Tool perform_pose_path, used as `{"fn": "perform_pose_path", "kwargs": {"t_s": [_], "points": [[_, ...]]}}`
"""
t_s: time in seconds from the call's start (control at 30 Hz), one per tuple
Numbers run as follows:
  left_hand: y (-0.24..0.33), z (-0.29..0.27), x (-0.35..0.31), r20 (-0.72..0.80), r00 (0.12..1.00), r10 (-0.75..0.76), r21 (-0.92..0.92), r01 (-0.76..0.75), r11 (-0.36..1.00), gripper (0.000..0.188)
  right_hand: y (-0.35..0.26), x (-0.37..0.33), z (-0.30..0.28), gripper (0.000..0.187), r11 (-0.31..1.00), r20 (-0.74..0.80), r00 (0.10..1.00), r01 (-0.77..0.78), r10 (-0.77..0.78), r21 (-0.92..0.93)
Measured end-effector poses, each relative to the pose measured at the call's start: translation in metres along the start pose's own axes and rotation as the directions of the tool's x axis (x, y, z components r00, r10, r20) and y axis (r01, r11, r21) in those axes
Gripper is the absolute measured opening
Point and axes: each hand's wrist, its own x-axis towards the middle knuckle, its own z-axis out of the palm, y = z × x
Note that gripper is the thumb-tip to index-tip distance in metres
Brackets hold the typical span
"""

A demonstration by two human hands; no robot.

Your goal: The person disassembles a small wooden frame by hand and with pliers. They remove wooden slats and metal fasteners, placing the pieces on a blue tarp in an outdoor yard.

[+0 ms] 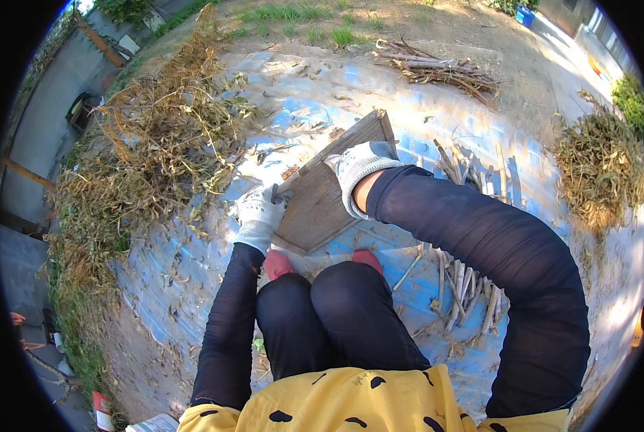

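A dark, weathered wooden board with a raised rim is tilted in front of my knees, above the blue sheet. My left hand, in a grey-white work glove, is closed on its left edge. My right hand, gloved the same way, reaches across and holds the board near its far right side; some of its fingers are hidden. Cut sticks lie in a pile on the sheet to the right, partly behind my right arm. More short sticks show beyond that forearm.
A big heap of dried leafy plants spreads along the left. Bundled branches lie at the far side, and another dried plant heap is at the right. A grey wall borders the left. Loose dry leaves are scattered over the sheet.
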Motion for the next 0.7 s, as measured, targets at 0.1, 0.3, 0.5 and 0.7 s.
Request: {"fn": "perform_pose_path", "kwargs": {"t_s": [0.1, 0.3, 0.5, 0.7], "points": [[-0.001, 0.000, -0.001, -0.017, 0.999, 0.029, 0.055, -0.028, 0.998, 0.031, 0.008, -0.003, 0.022, 0.032, 0.963, -0.041, 0.996, -0.063, 0.077, 0.262], [-0.003, 0.004, -0.002, -0.079, 0.997, 0.023, 0.018, -0.022, 1.000, 0.033, -0.004, -0.009, 0.077, 0.039, 0.697, 0.052, 0.990, -0.127, 0.127, 0.706], [-0.001, -0.031, -0.004, 0.075, 0.993, 0.086, -0.100, -0.079, 0.992, 0.036, -0.005, -0.012, 0.114, 0.044, 0.611, 0.014, 0.984, -0.120, 0.175, 0.782], [-0.061, -0.021, -0.031, -0.097, 0.973, -0.211, -0.985, -0.063, 0.161, 0.069, 0.010, -0.027, 0.111, 0.053, 0.755, 0.065, 0.993, -0.115, 0.096, 0.646]]}}
